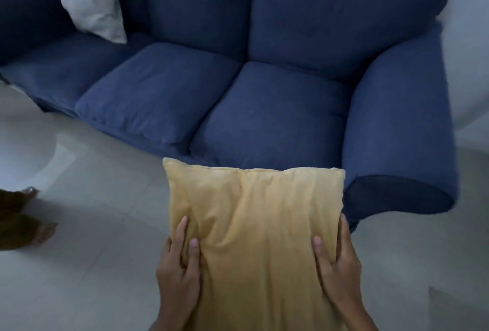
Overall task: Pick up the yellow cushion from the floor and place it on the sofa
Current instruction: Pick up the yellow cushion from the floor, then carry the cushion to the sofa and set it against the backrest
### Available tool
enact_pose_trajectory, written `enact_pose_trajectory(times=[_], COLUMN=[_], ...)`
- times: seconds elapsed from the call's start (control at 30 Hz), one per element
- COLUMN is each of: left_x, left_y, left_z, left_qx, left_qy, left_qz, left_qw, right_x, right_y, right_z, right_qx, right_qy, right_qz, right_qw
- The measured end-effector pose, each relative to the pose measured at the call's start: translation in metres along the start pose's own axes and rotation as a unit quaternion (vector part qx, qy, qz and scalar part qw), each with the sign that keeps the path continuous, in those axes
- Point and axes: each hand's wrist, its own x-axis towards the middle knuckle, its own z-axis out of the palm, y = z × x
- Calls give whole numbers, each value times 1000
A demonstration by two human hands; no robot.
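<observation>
Carry step: left hand and right hand grasp soft yellow fabric cushion sides; next, lowering onto blue upholstered sofa right-end seat.

- Left hand: bare, no rings, no watch; nails short and plain.
- Right hand: bare too, nothing worn; thumbnail short, unpainted.
- Both forearms uncovered to the frame's bottom edge; no sleeve in view.
</observation>
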Motion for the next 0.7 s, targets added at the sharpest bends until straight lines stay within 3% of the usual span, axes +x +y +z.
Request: enact_pose_trajectory(times=[0.13, 0.33, 0.7], left_x=[56, 158, 403], left_y=[113, 235, 323], left_z=[-22, 4, 175], left_qx=[-39, -72, -115], left_qy=[-11, -22, -58], left_qz=[74, 151, 263], left_qw=[996, 986, 956], right_x=[32, 128, 387], right_y=[-94, -185, -224], right_z=[-69, -120, -108], right_qx=[25, 45, 80], right_qy=[62, 129, 238], right_qz=[-46, -89, -147], right_qw=[997, 987, 957])
